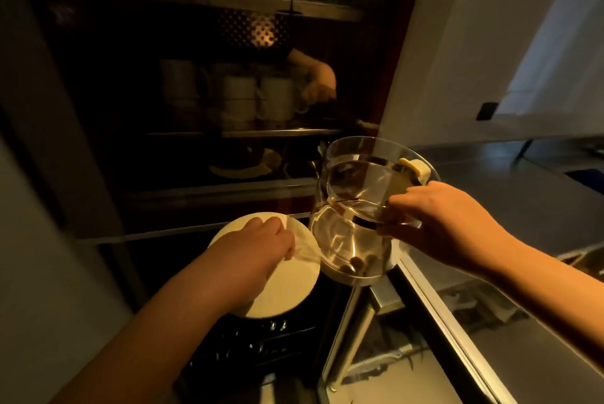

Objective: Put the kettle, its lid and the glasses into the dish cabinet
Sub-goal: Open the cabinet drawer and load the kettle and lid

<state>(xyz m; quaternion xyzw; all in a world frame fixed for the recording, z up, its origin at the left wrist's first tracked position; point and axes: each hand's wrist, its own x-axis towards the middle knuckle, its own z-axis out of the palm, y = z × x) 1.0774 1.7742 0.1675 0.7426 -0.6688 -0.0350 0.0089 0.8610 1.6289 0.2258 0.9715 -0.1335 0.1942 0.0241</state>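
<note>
Meanwhile, a glass kettle (353, 207) is held tilted by the right hand (434, 223), fingers curled round its side | its lid (277, 286) is pinched beneath the left hand (261, 246) | fragile, slippery glass, judged best carried by handle or body toward the dish cabinet (202, 103) ahead.

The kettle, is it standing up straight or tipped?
Tipped. The kettle, gripped by the right hand, leans with its mouth toward the cabinet.
</note>
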